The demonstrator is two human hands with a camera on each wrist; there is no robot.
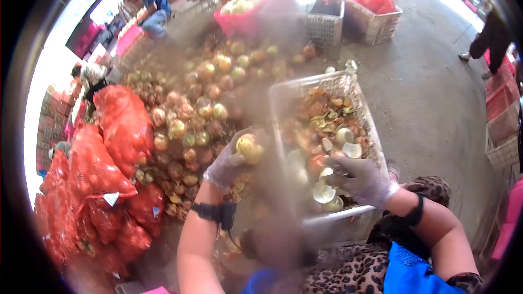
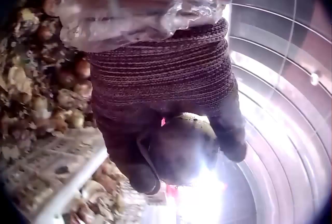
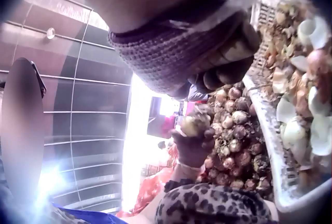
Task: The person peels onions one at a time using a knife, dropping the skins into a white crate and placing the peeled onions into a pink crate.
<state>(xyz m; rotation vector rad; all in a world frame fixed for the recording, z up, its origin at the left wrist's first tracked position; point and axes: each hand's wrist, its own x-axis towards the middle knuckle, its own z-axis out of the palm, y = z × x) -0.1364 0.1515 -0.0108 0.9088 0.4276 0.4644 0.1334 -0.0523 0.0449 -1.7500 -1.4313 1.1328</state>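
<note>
In the head view, my gloved left hand (image 1: pixel 224 164) grips a yellowish onion (image 1: pixel 250 149) beside the left side of a white plastic crate (image 1: pixel 372 136). The left wrist view shows the fingers spread around this onion (image 2: pixel 184 149). Over the crate's near end, my gloved right hand (image 1: pixel 359 178) has its fingers curled round a tool with a pale handle (image 3: pixel 228 51); its working end is mostly hidden. Below that hand lie cut white onion pieces (image 1: pixel 323 191) among brown skins (image 1: pixel 321 111) in the crate.
A large heap of unpeeled onions (image 1: pixel 204 110) covers the floor ahead and left. Red mesh sacks (image 1: pixel 101 169) are stacked at left. More crates (image 1: pixel 326 28) and a pink tub (image 1: pixel 231 22) stand farther back, near seated people. A person's legs (image 1: pixel 493 38) show at right.
</note>
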